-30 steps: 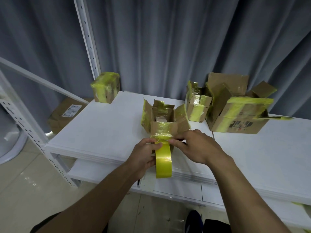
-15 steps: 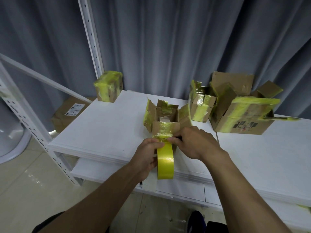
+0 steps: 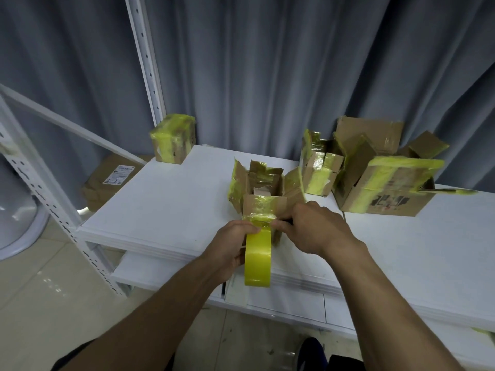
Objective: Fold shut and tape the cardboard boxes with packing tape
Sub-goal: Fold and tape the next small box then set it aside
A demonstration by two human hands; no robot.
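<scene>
- Fingers [image 3: 249, 228] of the left hand [image 3: 235, 245] curl round the tape roll [image 3: 257, 259]; the right hand [image 3: 313, 228] pinches the tape strip [image 3: 261, 219] against the open box [image 3: 263, 203].
- That box sits near the front edge of the table [image 3: 166, 210]; it looks light and flimsy, so brace its side.
- Upright flaps [image 3: 237, 183] block the tape's path; other boxes [image 3: 320, 170] crowd its right.
</scene>
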